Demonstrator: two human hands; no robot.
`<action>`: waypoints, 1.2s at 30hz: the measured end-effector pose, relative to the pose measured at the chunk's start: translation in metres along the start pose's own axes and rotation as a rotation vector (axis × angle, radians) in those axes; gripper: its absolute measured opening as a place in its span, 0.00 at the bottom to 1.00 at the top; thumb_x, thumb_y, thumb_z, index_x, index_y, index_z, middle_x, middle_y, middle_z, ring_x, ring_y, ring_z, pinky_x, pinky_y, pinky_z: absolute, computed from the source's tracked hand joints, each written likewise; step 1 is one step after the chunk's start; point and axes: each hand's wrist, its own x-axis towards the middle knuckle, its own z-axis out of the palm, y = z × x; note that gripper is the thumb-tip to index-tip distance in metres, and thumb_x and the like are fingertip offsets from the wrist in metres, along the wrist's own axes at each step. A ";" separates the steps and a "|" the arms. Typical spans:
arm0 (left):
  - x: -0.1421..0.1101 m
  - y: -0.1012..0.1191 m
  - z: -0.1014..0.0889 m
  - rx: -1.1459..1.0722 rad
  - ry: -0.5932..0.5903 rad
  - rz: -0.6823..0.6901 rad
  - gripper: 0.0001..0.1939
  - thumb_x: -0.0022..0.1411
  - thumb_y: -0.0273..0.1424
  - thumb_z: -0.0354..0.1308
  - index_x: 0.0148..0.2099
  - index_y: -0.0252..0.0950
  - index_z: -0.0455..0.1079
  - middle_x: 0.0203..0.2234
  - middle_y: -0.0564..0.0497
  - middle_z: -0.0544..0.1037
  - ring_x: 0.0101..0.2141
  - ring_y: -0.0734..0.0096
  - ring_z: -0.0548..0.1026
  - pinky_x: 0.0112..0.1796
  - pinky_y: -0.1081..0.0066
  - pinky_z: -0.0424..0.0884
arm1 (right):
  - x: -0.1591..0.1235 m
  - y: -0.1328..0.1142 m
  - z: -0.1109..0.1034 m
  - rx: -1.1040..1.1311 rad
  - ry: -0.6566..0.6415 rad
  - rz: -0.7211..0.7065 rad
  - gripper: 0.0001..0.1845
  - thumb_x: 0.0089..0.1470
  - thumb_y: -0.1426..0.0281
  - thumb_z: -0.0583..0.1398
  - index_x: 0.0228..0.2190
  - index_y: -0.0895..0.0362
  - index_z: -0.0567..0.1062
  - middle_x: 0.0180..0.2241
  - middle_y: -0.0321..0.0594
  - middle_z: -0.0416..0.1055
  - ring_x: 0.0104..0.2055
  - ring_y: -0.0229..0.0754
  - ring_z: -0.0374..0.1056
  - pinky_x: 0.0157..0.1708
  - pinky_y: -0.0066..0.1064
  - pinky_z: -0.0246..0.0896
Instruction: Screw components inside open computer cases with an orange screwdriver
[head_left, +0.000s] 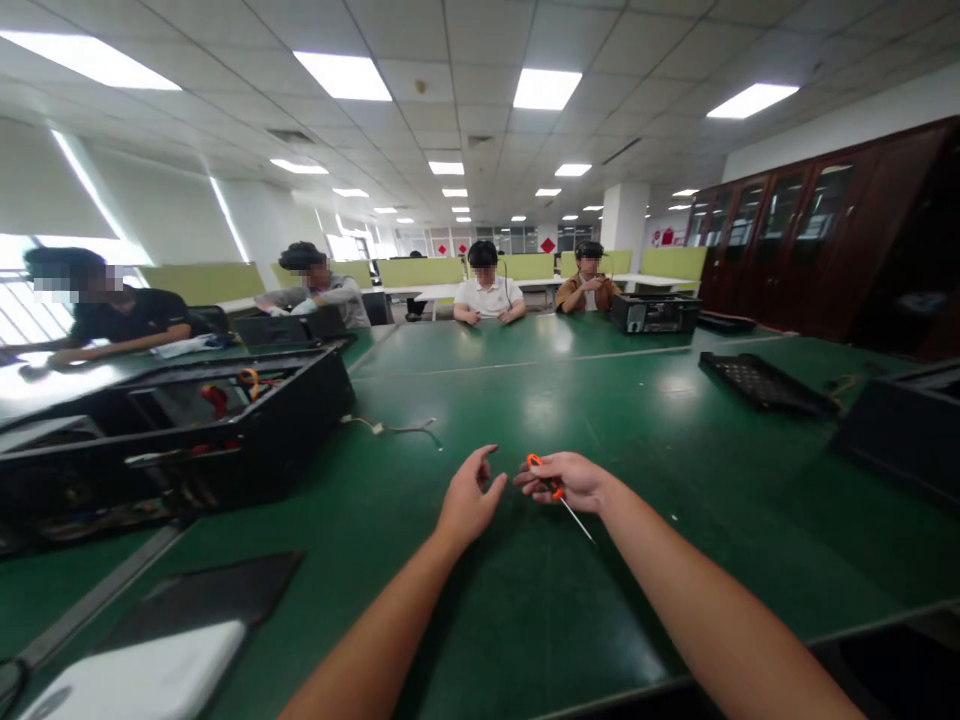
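My right hand (568, 482) is closed around a small screwdriver (559, 494) with an orange handle; its thin metal shaft points down and to the right over the green table (525, 590). My left hand (469, 497) hovers just left of it, fingers loosely apart and holding nothing, thumb and forefinger near the right hand's fingertips. Both forearms reach in from the bottom edge.
An open black computer case (172, 430) with coloured wires lies at the left. A loose cable (394, 428) lies beside it. A black panel (761, 382) and another case (900, 430) sit at the right. Several people sit along the far side. A dark flat panel (217, 595) lies near left.
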 end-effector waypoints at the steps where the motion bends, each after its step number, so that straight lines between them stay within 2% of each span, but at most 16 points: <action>1: 0.000 -0.001 0.002 -0.034 -0.028 -0.001 0.25 0.59 0.38 0.60 0.57 0.37 0.69 0.28 0.55 0.68 0.28 0.70 0.67 0.34 0.69 0.67 | -0.004 0.004 -0.008 -0.004 -0.011 0.000 0.17 0.64 0.62 0.61 0.51 0.58 0.72 0.48 0.44 0.73 0.44 0.45 0.73 0.42 0.41 0.73; 3: 0.003 0.000 0.000 -0.095 -0.073 -0.016 0.25 0.62 0.41 0.57 0.59 0.37 0.69 0.29 0.54 0.70 0.28 0.70 0.67 0.34 0.69 0.68 | -0.005 0.008 -0.012 -0.019 -0.034 0.006 0.17 0.65 0.60 0.60 0.48 0.59 0.73 0.43 0.42 0.74 0.37 0.41 0.73 0.36 0.36 0.73; 5: 0.003 0.002 -0.004 -0.150 -0.119 -0.038 0.26 0.64 0.43 0.54 0.60 0.36 0.68 0.33 0.52 0.73 0.30 0.69 0.70 0.35 0.69 0.69 | -0.003 0.009 -0.007 -0.031 -0.047 -0.009 0.18 0.66 0.58 0.58 0.47 0.59 0.73 0.37 0.39 0.74 0.29 0.36 0.71 0.28 0.30 0.70; 8: 0.000 0.005 -0.008 -0.213 -0.191 -0.059 0.26 0.66 0.45 0.52 0.60 0.37 0.69 0.38 0.49 0.76 0.35 0.66 0.74 0.39 0.67 0.71 | 0.000 0.010 0.005 -0.044 -0.048 -0.063 0.20 0.67 0.55 0.55 0.47 0.60 0.72 0.29 0.34 0.71 0.19 0.30 0.63 0.17 0.23 0.61; 11: -0.001 0.003 -0.009 -0.266 -0.250 -0.070 0.25 0.67 0.45 0.52 0.59 0.37 0.70 0.36 0.48 0.77 0.34 0.65 0.74 0.38 0.67 0.71 | -0.001 0.012 0.013 -0.075 -0.061 -0.081 0.20 0.68 0.56 0.54 0.45 0.60 0.73 0.24 0.30 0.69 0.14 0.27 0.55 0.11 0.19 0.48; 13: 0.000 0.000 -0.008 -0.303 -0.277 -0.073 0.24 0.66 0.45 0.53 0.57 0.37 0.72 0.34 0.48 0.78 0.34 0.65 0.75 0.37 0.67 0.72 | -0.003 0.014 0.015 -0.095 -0.063 -0.085 0.20 0.68 0.55 0.54 0.44 0.60 0.73 0.21 0.30 0.69 0.11 0.27 0.53 0.09 0.19 0.41; 15: 0.002 -0.004 -0.006 -0.332 -0.285 -0.078 0.23 0.64 0.45 0.57 0.55 0.36 0.73 0.32 0.49 0.77 0.32 0.66 0.74 0.36 0.68 0.71 | -0.004 0.016 0.017 -0.108 -0.054 -0.095 0.22 0.66 0.53 0.54 0.43 0.60 0.73 0.19 0.32 0.71 0.10 0.28 0.53 0.08 0.20 0.38; 18: 0.002 -0.005 -0.001 -0.372 -0.302 -0.082 0.24 0.59 0.43 0.63 0.53 0.35 0.73 0.29 0.52 0.76 0.29 0.68 0.73 0.34 0.69 0.71 | -0.003 0.019 0.022 -0.132 -0.036 -0.115 0.28 0.64 0.46 0.51 0.39 0.59 0.72 0.19 0.34 0.71 0.09 0.29 0.51 0.08 0.21 0.38; 21: -0.002 0.000 0.000 -0.427 -0.330 -0.075 0.19 0.57 0.44 0.64 0.45 0.35 0.74 0.29 0.51 0.78 0.30 0.67 0.75 0.34 0.69 0.72 | -0.002 0.022 0.030 -0.197 -0.020 -0.150 0.33 0.63 0.42 0.46 0.36 0.59 0.72 0.19 0.35 0.70 0.10 0.30 0.52 0.09 0.22 0.40; 23: -0.004 0.005 -0.002 -0.447 -0.299 -0.070 0.18 0.57 0.45 0.64 0.39 0.36 0.73 0.28 0.51 0.79 0.29 0.67 0.76 0.34 0.69 0.73 | -0.004 0.022 0.035 -0.265 -0.002 -0.194 0.35 0.63 0.43 0.44 0.36 0.59 0.73 0.21 0.38 0.72 0.12 0.32 0.57 0.10 0.23 0.46; 25: -0.004 0.006 -0.007 -0.435 -0.207 -0.066 0.18 0.56 0.46 0.64 0.38 0.36 0.71 0.28 0.51 0.77 0.28 0.68 0.75 0.33 0.70 0.72 | -0.007 0.021 0.037 -0.355 0.029 -0.259 0.32 0.64 0.45 0.45 0.39 0.59 0.74 0.25 0.41 0.74 0.18 0.36 0.65 0.16 0.26 0.58; 28: -0.003 0.004 -0.017 -0.376 -0.029 -0.054 0.17 0.58 0.45 0.63 0.38 0.36 0.71 0.28 0.52 0.75 0.30 0.68 0.73 0.34 0.70 0.70 | -0.014 0.017 0.034 -0.557 0.113 -0.401 0.19 0.62 0.56 0.57 0.43 0.57 0.78 0.33 0.42 0.78 0.30 0.42 0.73 0.33 0.34 0.69; 30: 0.000 0.002 -0.023 -0.321 0.051 -0.040 0.16 0.59 0.45 0.61 0.39 0.37 0.71 0.29 0.52 0.74 0.31 0.68 0.72 0.35 0.70 0.69 | -0.018 0.015 0.029 -0.727 0.199 -0.500 0.12 0.58 0.65 0.61 0.42 0.54 0.81 0.37 0.42 0.80 0.40 0.47 0.73 0.45 0.39 0.67; 32: 0.001 0.001 -0.028 -0.252 0.080 -0.019 0.15 0.60 0.45 0.61 0.38 0.37 0.71 0.30 0.52 0.73 0.32 0.67 0.71 0.36 0.69 0.68 | -0.021 0.013 0.023 -0.886 0.290 -0.577 0.11 0.58 0.70 0.61 0.40 0.53 0.83 0.40 0.45 0.80 0.45 0.50 0.72 0.51 0.44 0.63; 34: 0.002 0.001 -0.032 -0.171 0.044 0.012 0.14 0.59 0.43 0.63 0.37 0.38 0.73 0.30 0.51 0.73 0.31 0.67 0.70 0.36 0.68 0.68 | -0.022 0.011 0.017 -1.016 0.373 -0.634 0.12 0.59 0.71 0.60 0.40 0.54 0.84 0.42 0.48 0.80 0.48 0.52 0.71 0.54 0.47 0.61; 36: 0.002 0.000 -0.032 -0.088 -0.058 0.054 0.12 0.54 0.42 0.67 0.34 0.39 0.76 0.30 0.51 0.75 0.33 0.65 0.71 0.37 0.67 0.68 | -0.023 0.009 0.012 -1.123 0.435 -0.682 0.11 0.59 0.72 0.61 0.39 0.54 0.85 0.46 0.49 0.79 0.52 0.53 0.69 0.59 0.51 0.55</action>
